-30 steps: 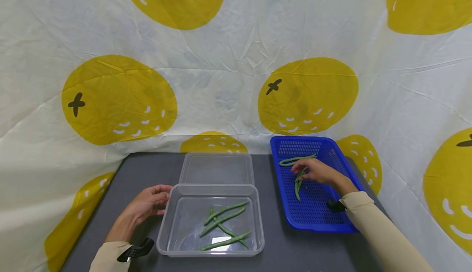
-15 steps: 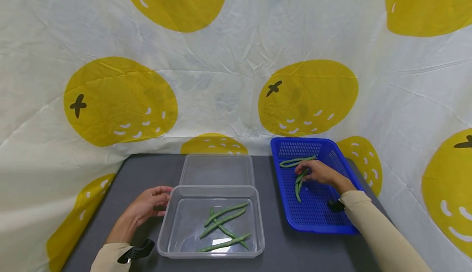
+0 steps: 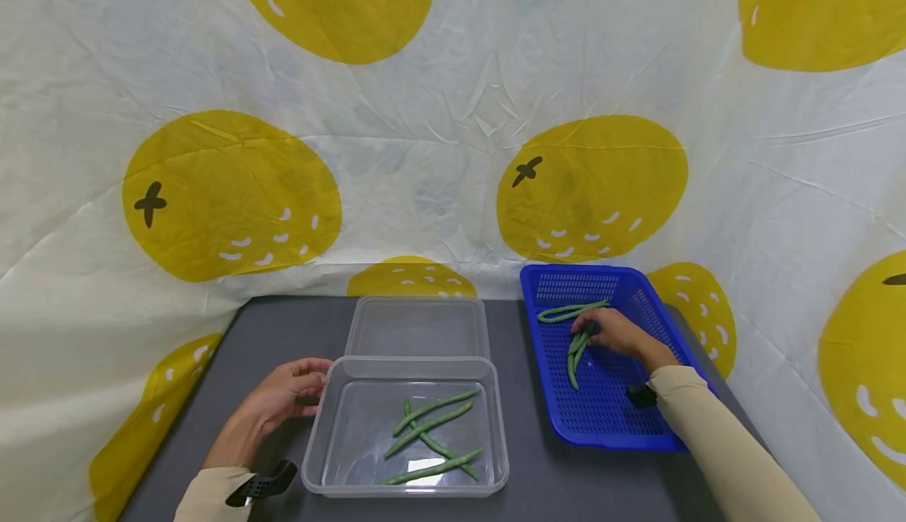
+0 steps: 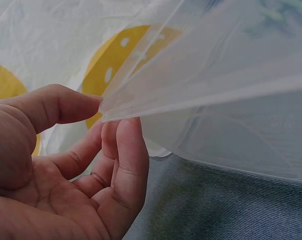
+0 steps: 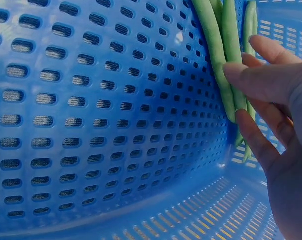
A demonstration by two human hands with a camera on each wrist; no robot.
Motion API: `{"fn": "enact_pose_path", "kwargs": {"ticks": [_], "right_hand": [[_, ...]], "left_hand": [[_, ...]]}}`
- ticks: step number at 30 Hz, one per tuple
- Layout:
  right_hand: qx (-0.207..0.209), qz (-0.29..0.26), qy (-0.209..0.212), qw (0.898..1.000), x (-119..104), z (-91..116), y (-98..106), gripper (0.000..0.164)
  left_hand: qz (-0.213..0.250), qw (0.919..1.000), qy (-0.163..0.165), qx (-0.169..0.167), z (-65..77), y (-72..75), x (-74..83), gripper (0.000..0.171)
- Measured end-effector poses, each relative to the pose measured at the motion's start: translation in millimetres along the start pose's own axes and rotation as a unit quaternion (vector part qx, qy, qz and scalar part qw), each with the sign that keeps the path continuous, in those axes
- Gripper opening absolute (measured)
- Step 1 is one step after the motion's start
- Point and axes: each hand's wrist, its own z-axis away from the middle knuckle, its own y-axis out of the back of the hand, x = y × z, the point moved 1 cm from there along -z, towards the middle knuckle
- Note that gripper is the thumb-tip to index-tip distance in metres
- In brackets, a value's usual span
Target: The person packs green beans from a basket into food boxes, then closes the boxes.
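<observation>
Left hand [image 3: 285, 393] pinches the clear container [image 3: 354, 420] while right hand [image 3: 617, 332] grips green beans [image 3: 571, 365] in the blue basket [image 3: 598, 416]

1. Head view: the right hand [image 3: 614, 332] covers the far ends of the beans [image 3: 574, 369] beneath it; their count is unclear.
2. The container [image 3: 354, 435] hides the near edge of the lid [image 3: 418, 327].
3. Left wrist view: green shapes [image 4: 280, 16] behind the container wall blur past telling.
4. Right wrist view: the top edge crops the beans, the right edge the hand.
5. The head view's bottom cuts off the sleeves [image 3: 729, 447].
</observation>
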Motion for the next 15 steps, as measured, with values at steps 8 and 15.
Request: {"fn": "enact_pose_path", "kwargs": {"ticks": [8,15], "right_hand": [[0.021,0.044,-0.003,0.999,2.3,-0.8,-1.3,0.021],[0.02,0.071,0.007,0.997,5.6,1.2,-2.8,0.02]], "left_hand": [[0.003,1.0,0.002,0.0,-0.9,0.4,-1.5,0.048],[0.004,1.0,0.002,0.0,-1.0,0.7,-2.0,0.048]]}}
